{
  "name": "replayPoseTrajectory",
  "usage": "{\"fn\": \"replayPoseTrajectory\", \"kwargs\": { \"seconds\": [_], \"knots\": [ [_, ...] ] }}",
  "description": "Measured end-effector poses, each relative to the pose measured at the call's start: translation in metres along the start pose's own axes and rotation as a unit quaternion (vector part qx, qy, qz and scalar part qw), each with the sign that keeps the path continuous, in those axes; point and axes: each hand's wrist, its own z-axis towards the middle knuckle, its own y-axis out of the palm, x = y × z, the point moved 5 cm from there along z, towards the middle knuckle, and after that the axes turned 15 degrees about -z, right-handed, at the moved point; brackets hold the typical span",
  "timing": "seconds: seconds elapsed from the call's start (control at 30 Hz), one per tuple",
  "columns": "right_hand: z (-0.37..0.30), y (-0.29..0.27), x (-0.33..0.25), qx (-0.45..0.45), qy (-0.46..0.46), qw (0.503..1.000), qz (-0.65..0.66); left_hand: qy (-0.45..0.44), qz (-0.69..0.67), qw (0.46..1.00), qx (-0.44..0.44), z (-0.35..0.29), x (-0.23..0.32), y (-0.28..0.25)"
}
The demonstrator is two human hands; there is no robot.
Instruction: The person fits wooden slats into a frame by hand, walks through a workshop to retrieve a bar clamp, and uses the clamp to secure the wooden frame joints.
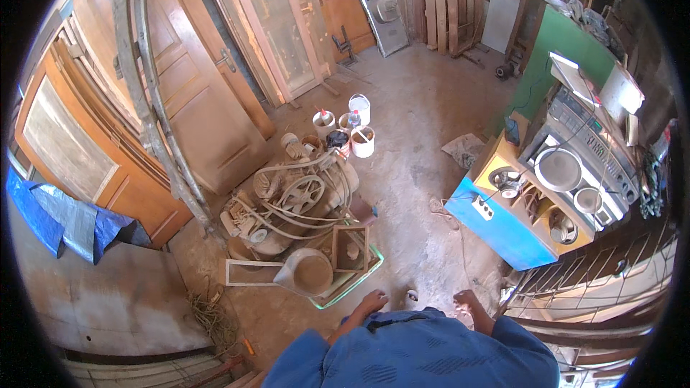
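Note:
My left hand (373, 302) is held out in front of my blue shirt, its fingers curled in, and no object shows in it. It is nearest to a frame with a light green edge (350, 284) on the floor. Beside that frame stands a dusty round pan or bucket (312, 273). My right hand (466, 299) is also curled, on the other side of my body, with nothing seen in it. Both hands are apart from the things around them. A small dark round object (412, 295) lies on the floor between them.
A dusty air compressor (295, 205) with looped hoses stands ahead on the left, several buckets (363, 141) behind it. Wooden doors (194, 79) lean at the left. On the right, a blue-sided speaker cabinet (496, 219) carries audio gear. A sink (379, 11) leans at the back.

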Motion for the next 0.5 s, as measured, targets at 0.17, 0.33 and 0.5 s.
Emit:
{"fn": "replayPoseTrajectory", "kwargs": {
  "seconds": [0.17, 0.33, 0.5],
  "knots": [
    [0.051, -0.110, 0.010, 0.282, -0.199, 0.917, -0.200, 0.023, 0.059, 0.998, -0.009, 0.068, 0.111, -0.018],
    [0.145, -0.165, 0.013, 0.098, 0.022, 0.982, 0.160, -0.131, 0.098, 0.986, -0.026, 0.106, 0.134, -0.065],
    [0.250, -0.260, -0.018, 0.001, 0.135, 0.893, 0.428, -0.235, 0.042, 0.966, -0.102, 0.149, 0.152, -0.086]
  ]
}}
